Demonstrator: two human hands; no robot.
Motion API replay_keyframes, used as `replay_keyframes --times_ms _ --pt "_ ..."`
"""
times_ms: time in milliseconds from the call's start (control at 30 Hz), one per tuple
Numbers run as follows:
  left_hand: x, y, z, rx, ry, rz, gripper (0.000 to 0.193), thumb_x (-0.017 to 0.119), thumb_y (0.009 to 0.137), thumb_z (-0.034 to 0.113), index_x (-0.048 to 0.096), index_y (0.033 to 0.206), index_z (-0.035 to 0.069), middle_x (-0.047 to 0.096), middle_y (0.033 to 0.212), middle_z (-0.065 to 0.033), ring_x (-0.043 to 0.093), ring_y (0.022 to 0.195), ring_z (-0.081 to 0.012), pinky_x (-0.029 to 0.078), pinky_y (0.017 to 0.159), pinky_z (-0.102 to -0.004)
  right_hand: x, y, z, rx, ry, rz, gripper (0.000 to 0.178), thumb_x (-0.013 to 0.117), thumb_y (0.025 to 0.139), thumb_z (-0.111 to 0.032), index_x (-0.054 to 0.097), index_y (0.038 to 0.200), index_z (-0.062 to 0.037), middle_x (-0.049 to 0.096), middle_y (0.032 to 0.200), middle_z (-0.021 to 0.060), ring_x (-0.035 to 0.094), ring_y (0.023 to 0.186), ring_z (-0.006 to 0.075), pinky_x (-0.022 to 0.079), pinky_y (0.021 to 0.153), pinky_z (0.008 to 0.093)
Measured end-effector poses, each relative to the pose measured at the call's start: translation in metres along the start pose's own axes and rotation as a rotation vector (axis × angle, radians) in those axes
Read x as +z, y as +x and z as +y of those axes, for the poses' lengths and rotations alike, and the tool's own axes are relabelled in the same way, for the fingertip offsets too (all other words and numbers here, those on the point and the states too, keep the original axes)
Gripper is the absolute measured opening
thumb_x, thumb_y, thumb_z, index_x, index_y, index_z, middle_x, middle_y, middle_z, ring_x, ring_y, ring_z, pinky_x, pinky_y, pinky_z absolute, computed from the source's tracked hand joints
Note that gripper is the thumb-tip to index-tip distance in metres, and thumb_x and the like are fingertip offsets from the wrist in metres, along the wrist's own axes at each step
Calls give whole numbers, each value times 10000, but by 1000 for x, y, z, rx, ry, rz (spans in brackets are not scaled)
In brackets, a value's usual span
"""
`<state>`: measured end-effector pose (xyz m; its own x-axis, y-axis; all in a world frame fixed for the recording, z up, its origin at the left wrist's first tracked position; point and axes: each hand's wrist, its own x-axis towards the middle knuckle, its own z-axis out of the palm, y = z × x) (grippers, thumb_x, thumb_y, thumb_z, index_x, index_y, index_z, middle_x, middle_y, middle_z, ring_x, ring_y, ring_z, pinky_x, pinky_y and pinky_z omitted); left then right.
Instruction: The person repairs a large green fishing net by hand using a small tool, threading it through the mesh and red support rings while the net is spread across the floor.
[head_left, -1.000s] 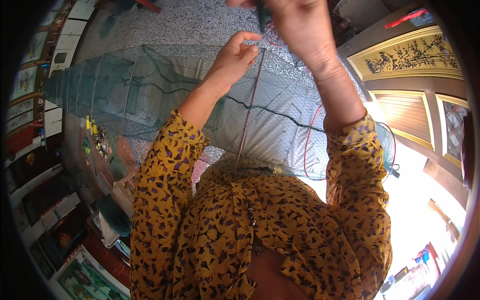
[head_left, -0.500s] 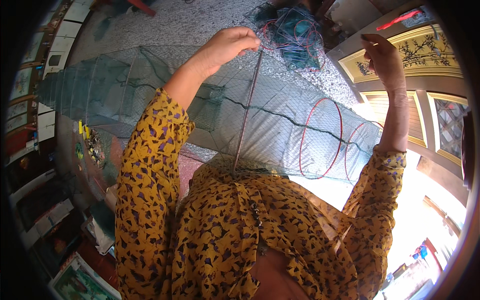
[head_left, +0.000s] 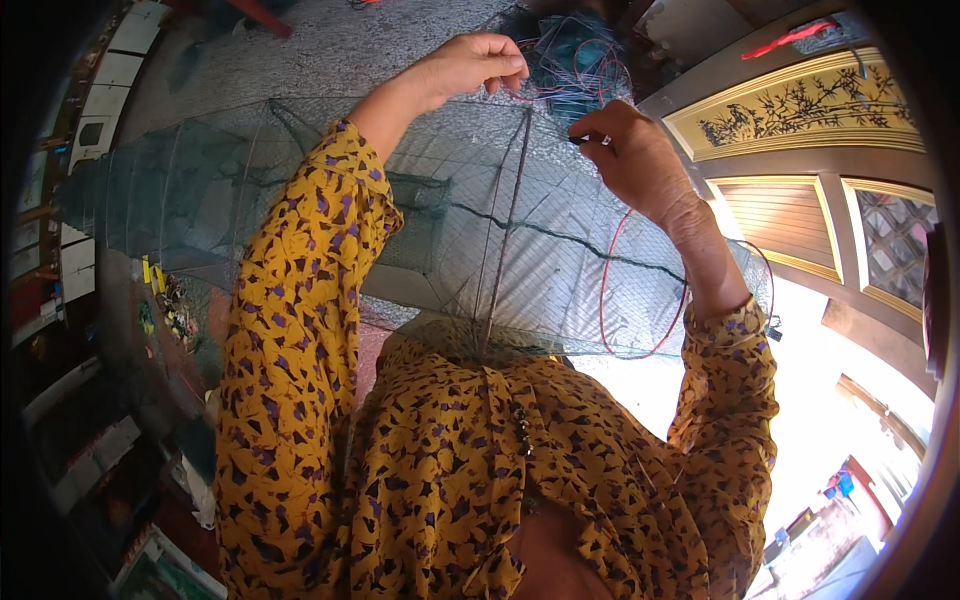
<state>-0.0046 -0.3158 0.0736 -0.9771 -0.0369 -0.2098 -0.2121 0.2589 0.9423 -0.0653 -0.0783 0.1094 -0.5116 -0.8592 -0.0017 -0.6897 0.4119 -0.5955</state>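
A long green mesh net trap (head_left: pixel 400 225) stretches from the far left across to my body, its mesh held apart by thin frames. One dark frame rod (head_left: pixel 514 195) stands out in the middle. My left hand (head_left: pixel 478 68) is closed in a pinch just above that rod's far end, near a thin red cord; what lies between its fingertips is too small to name. Right of it, my right hand (head_left: pixel 640 160) pinches a small dark object (head_left: pixel 578 139) over the net's far edge. A red ring (head_left: pixel 603 290) sits at the trap's right part, partly behind my right forearm.
Beyond my hands lies a heap of folded netting with frames and red cord (head_left: pixel 585 70) on the speckled floor (head_left: pixel 350 50). Yellow-trimmed cabinet panels (head_left: pixel 800 120) stand at right. On the left are white drawers (head_left: pixel 110 100) and a cluttered pile with yellow bits (head_left: pixel 175 300).
My right hand has come left and down toward my left hand, over the net. My left hand has shifted slightly farther away, still pinching. The dark rod has moved slightly right.
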Motion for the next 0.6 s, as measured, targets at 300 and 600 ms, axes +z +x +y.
replay_keyframes --times_ms 300,600 --pt "14 7 -14 -188 -139 -67 157 552 906 246 614 869 106 622 794 25 468 652 -19 375 571 -172 15 8 -7 167 55 59 126 583 777 -50 624 896 -53 605 962 141 609 875 309 487 786 374" --pt "23 5 -10 -289 -159 -7 118 588 881 184 620 853 73 632 806 5 498 669 -43 391 588 -179 30 27 -10 298 118 83 156 574 775 -47 614 925 -50 602 958 167 575 956 332 466 834 381"
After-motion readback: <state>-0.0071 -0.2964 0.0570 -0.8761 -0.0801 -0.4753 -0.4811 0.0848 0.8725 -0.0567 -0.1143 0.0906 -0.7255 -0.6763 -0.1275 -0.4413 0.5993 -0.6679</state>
